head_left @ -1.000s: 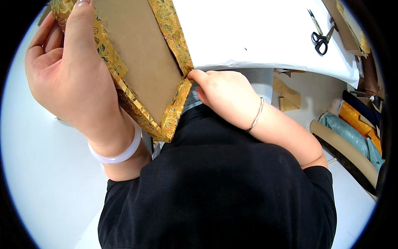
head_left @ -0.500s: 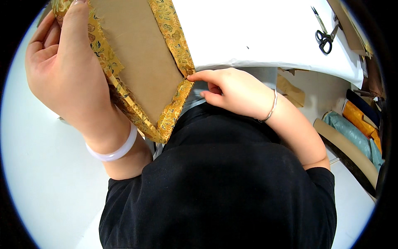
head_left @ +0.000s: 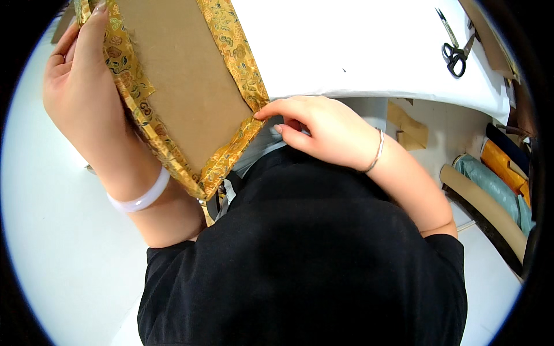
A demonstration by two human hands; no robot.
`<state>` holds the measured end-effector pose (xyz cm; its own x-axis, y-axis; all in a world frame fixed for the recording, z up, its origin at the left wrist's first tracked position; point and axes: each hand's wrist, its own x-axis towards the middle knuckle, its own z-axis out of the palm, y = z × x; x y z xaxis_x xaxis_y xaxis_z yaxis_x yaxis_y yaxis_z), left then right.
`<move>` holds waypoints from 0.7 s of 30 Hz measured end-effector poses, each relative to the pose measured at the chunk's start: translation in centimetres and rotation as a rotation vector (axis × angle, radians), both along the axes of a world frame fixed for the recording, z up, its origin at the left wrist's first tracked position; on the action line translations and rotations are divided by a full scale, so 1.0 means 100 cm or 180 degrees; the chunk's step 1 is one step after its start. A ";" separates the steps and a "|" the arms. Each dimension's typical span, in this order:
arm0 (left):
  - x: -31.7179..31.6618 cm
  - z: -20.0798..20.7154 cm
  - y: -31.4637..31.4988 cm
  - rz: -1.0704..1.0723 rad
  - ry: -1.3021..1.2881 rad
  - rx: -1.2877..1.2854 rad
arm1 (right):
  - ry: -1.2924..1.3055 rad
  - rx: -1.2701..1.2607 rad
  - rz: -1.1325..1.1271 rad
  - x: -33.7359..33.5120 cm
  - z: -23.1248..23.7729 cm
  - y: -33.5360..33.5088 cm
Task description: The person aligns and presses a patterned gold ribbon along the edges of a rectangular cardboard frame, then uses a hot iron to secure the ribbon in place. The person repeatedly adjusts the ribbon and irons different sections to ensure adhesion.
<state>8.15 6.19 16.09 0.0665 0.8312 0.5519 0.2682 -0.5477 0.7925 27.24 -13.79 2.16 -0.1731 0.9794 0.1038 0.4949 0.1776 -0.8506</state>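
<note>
The brown board (head_left: 179, 75), edged with folded gold flowery cloth (head_left: 228, 43), is up at 11 o'clock. The left hand (head_left: 86, 98), at 10 o'clock, pinches the board's left edge, thumb in front and fingers behind. The right hand (head_left: 326, 130), at 1 o'clock, grips nothing: its pointing finger touches the board's 4 o'clock corner, its thumb apart. Black scissors (head_left: 460, 53) lie on the white table (head_left: 346, 34) at 2 o'clock.

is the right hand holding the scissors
No, the scissors lie on the white tabletop, while the right hand touches a corner of the gold-trimmed panel.
</note>
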 end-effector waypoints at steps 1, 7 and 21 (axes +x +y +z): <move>0.001 0.004 0.001 -0.0055 -0.0089 -0.0164 | 0.0233 -0.0215 -0.0297 -0.001 0.007 0.001; 0.018 0.019 -0.006 -0.0017 -0.0285 -0.0792 | 0.2549 -0.1282 -0.0883 0.018 0.008 0.014; 0.014 0.032 0.023 -0.0288 -0.0876 -0.1610 | 0.2676 -0.1538 -0.0304 0.022 0.030 0.027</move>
